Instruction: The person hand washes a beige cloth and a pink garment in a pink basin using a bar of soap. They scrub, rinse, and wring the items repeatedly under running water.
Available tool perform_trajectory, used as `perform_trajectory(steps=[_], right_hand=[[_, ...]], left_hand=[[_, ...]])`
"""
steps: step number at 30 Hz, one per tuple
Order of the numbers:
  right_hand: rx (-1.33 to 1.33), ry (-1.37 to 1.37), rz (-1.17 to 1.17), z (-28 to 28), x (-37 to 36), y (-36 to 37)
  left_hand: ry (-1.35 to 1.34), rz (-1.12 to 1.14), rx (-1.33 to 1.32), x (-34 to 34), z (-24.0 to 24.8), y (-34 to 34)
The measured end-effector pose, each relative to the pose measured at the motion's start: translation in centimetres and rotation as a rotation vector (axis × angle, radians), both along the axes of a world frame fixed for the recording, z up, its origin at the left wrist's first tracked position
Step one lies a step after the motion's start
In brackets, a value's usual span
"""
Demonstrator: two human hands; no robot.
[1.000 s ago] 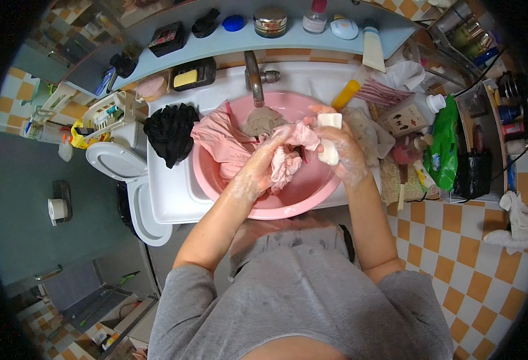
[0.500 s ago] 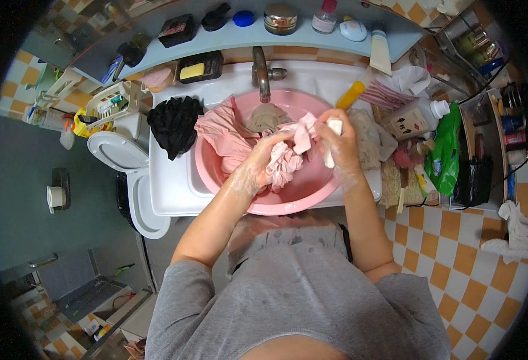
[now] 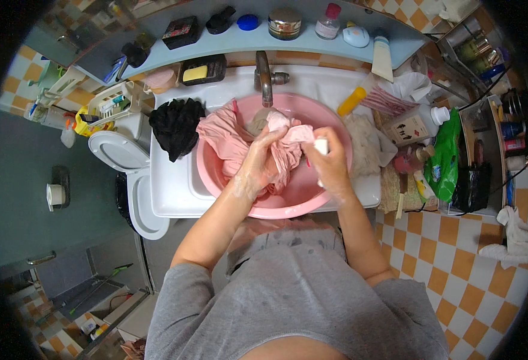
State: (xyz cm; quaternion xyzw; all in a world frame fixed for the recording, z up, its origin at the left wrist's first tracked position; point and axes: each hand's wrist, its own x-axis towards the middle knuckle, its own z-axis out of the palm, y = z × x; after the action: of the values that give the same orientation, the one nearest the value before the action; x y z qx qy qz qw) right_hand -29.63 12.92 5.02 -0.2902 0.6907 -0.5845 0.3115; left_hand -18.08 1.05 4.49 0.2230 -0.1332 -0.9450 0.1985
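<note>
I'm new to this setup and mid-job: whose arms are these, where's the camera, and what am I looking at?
No machine here: just a person, bare-handed. Every picture comes from one wide fisheye camera worn on the head, looking down, so edges look bent. A pink basin sits in the white sink below the tap, with a black cloth on the sink's left side. The left hand holds bunched pink cloth over the basin; the right hand grips a white bar, probably soap, beside it.
</note>
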Motion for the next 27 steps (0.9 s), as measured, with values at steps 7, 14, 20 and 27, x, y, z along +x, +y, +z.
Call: perform_trajectory(steps=[7,14,20,27], right_hand=[[-0.237,-0.163,-0.087,3.8,-4.0,1.8],[-0.411,0.009,0.076,7.2,-5.0,3.3],[-0.56,-0.075,0.365,12.6,-1.4,2.1],[-0.212,0.465,0.215,10.4,-1.0,-0.4]], left_hand=[[-0.077,0.121,-0.739,0.5,-2.7,-0.2],[-0.147,0.368,-1.326,0.3,1.4,0.7],[-0.146,-0.056,-0.716,1.6,4.6,1.9],[-0.149,0.07,-0.99,1.0,4.3,4.1]])
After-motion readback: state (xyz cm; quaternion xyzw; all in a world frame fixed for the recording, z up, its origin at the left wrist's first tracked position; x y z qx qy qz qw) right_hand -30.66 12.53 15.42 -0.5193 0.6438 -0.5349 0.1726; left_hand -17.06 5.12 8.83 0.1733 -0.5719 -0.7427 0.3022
